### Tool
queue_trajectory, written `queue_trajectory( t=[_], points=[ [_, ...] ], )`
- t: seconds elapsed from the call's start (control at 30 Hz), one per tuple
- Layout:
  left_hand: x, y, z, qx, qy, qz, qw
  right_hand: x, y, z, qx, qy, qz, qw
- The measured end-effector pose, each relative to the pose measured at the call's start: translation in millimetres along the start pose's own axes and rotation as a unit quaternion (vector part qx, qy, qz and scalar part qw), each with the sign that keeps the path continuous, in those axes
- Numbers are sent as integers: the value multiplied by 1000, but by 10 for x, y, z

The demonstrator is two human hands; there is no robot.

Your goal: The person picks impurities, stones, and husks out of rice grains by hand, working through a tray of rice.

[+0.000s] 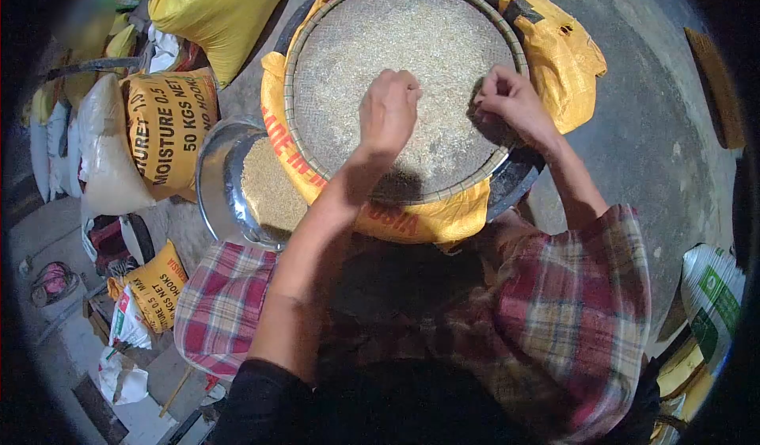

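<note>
A round woven winnowing tray (290, 89) with a bamboo rim carries a thin layer of pale grain (412, 41). It rests on a yellow printed sack (388, 222) spread over a dark round container (514, 177). Over the middle of the tray, my left hand (388, 112) has its fingers curled together; whatever they hold, if anything, is hidden. My right hand (513, 103) is near the tray's right rim, thumb and fingertips pinched together, with anything in them too small to make out. Its shadow falls on the grain beside it.
At the left stands a metal basin (207, 184) with grain (269, 182) in it. Full sacks, one yellow (218, 17) and one orange printed (174, 120), stand behind it. Plaid cloth (570, 310) covers my knees. A green-and-white bag (712, 290) lies at the right.
</note>
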State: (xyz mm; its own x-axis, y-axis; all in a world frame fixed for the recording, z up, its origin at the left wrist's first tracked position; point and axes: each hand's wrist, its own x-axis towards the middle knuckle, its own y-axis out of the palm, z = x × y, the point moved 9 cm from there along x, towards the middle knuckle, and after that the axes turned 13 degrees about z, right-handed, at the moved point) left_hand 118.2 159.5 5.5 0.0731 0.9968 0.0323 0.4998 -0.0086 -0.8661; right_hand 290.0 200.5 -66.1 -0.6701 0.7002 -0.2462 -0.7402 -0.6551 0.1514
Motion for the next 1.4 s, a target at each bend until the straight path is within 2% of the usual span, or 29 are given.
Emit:
queue_trajectory(
  t=[0.03, 0.1, 0.17, 0.23, 0.27, 0.3, 0.33, 0.37, 0.43, 0.5, 0.53, 0.6, 0.7, 0.8, 0.87, 0.9, 0.97, 1.0, 1.03, 1.07, 1.1, 1.17, 1.3, 1.37, 1.4],
  points=[
    [20, 28, 98, -15, -46, 40, 998, 19, 39, -22, 2, 0, 0, 1000],
    [7, -52, 122, -48, -80, 60, 994, 20, 167, 162, -273, -57, -33, 960],
    [-20, -46, 157, -83, -114, 74, 987, 56, 258, 120, -302, -66, -26, 951],
    [-22, 63, 125, -83, -117, 101, 985, 57, 380, 212, -440, -124, -40, 889],
    [-24, 101, 89, -83, -116, 99, 985, 45, 373, 195, -427, -119, -28, 896],
    [-15, 125, -23, -69, -79, 85, 991, 17, 341, 218, -428, -120, -28, 895],
    [-8, 152, -125, -55, -41, 72, 995, -10, 233, 213, -385, -97, -43, 917],
    [-4, 213, -139, -57, -41, 71, 995, -42, 141, 201, -341, -72, -57, 936],
    [15, 287, -280, -37, 32, 48, 998, -107, -59, 272, -367, -9, -109, 924],
    [31, 321, -312, -22, 44, 42, 998, -117, -130, 271, -394, -10, -105, 913],
    [55, 378, -288, 12, 21, 79, 997, -118, -125, 262, -394, -9, -106, 913],
    [75, 403, -264, 48, -4, 116, 992, -57, 91, 253, -403, -63, -40, 912],
    [-5, 230, -235, 27, -21, 79, 996, 27, 218, 206, -445, -98, -47, 889],
    [-223, 80, -232, -47, 19, 54, 997, 50, 176, 191, -433, -115, -61, 892],
    [-405, 106, -170, -72, 75, 98, 990, 22, 117, 212, -442, -135, -73, 884],
    [-483, 83, -111, -72, 73, 100, 990, -14, 104, 263, -440, -133, -72, 885],
    [-601, 136, 22, -2, 37, 141, 989, -19, -33, 173, -318, -12, -49, 947],
    [-645, 178, 43, -2, 35, 140, 990, 18, -45, 72, -261, 3, -22, 965],
    [-685, 221, 59, -2, 30, 131, 991, 7, -45, 32, -262, 3, -19, 965],
    [-714, 242, 78, -1, 25, 122, 992, -17, -22, -85, -105, 9, 6, 994],
    [-696, 261, 114, -2, 22, 120, 993, -37, 55, -131, 55, 16, 31, 998],
    [-694, -22, -7, 39, 129, -75, 988, -48, 130, -115, 60, 32, 33, 997],
    [-619, -187, 46, -37, 63, -36, 997, -37, 420, -223, 79, 41, 92, 992],
    [-676, 51, -45, -56, 46, 103, 992, -21, 568, -150, -107, -27, 114, 987],
    [-713, 106, -81, -56, 44, 103, 992, -30, 622, -114, -165, -25, 93, 981]
  ],
)
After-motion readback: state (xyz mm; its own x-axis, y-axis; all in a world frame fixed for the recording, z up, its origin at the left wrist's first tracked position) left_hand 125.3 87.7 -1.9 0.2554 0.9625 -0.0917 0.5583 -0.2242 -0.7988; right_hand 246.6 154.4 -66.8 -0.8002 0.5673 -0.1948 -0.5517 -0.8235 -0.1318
